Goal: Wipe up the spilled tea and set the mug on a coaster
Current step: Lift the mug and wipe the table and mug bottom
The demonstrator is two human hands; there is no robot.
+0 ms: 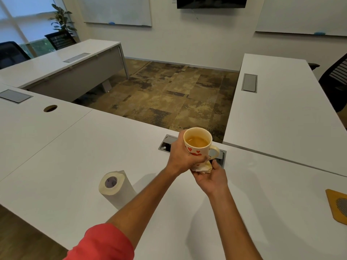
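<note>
Progress looks well along: no tea puddle shows on the white laminate surface (75, 166), so the wiping seems mostly done, though anything beneath the hands is hidden. Left to do, by my reading, is finishing the mug's underside and carrying it to the coaster.

Room first: white desks in a horseshoe around mottled brown carpet (169, 94), whiteboards (116, 10) on the far wall, a dark wall screen (211, 2), black office chairs and a leafy potted plant (62, 18) by the window.

On the near surface, a grey cable hatch (166, 145) sits behind the hands, and a white paper towel roll (114, 186) stands to the left.

Off at the right edge lies the mustard-yellow coaster with a grey centre (336, 205), well apart from the mug.

The cream ceramic mug with red hearts (197, 145), still holding tea, is lifted above the surface, left hand (180, 156) wrapped around its body, fingers clamped. The right hand (211, 177) cups a crumpled, tea-stained paper towel (202, 167) against the mug's base, fingers curled around it.
</note>
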